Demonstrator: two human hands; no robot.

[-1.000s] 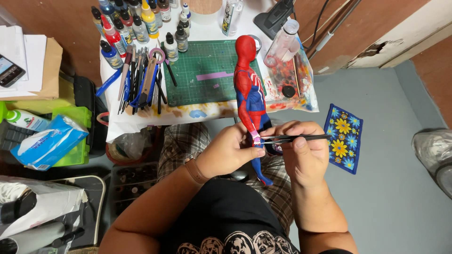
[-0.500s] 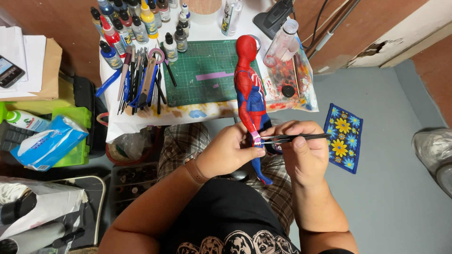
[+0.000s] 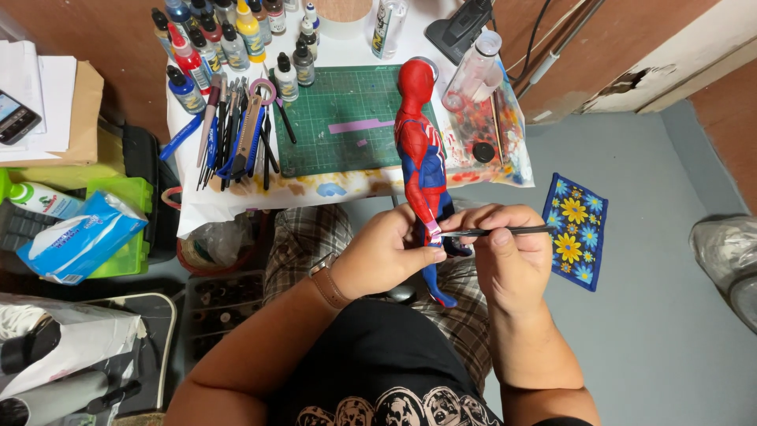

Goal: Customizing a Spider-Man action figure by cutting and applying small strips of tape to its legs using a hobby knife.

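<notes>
A red and blue action figure [image 3: 420, 150] is held upright over my lap, its head toward the table. My left hand [image 3: 386, 252] grips the figure around its thighs. My right hand [image 3: 505, 252] holds a thin black paintbrush [image 3: 489, 232] level, its tip touching a pale patch on the figure's leg beside my left thumb. The figure's blue foot shows below my hands.
A small white table [image 3: 197, 209] carries a green cutting mat [image 3: 347, 118], several paint bottles [image 3: 229, 39], a row of brushes and tools [image 3: 233, 138] and a paint-stained palette [image 3: 489, 134]. A tissue pack [image 3: 79, 241] lies left, a flowered mat [image 3: 576, 229] right on the floor.
</notes>
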